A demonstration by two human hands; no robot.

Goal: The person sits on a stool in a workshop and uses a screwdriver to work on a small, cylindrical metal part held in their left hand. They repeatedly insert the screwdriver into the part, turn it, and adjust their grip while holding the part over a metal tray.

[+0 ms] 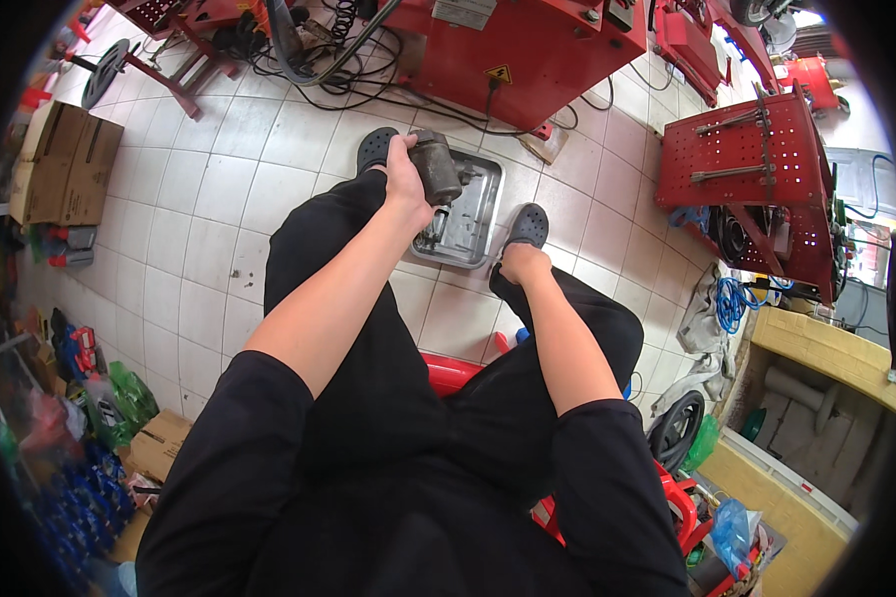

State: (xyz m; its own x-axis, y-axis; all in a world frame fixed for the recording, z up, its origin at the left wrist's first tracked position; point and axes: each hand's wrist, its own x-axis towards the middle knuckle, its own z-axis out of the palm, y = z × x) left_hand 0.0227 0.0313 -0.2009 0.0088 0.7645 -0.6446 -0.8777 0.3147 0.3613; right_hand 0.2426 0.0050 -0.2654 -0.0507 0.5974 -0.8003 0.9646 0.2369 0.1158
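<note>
My left hand (405, 179) is wrapped round a dark, grimy cylindrical metal part (435, 171), perhaps a motor housing, and holds it up over the left side of a tray. Below it, the shallow silver metal tray (497, 204) lies on the floor between my feet, with several small metal pieces inside. My right hand (525, 263) is low beside my right shoe (530, 225) and trouser cuff, near the tray's right corner. Its fingers point down and are mostly hidden, so whether they hold anything does not show.
A red machine (528, 70) with black cables (368, 85) stands beyond the tray. To the right are a red perforated tool cart (687, 149) and a blue coiled hose (735, 303). Cardboard boxes (65, 164) stand at left. Under me is a red seat (451, 373).
</note>
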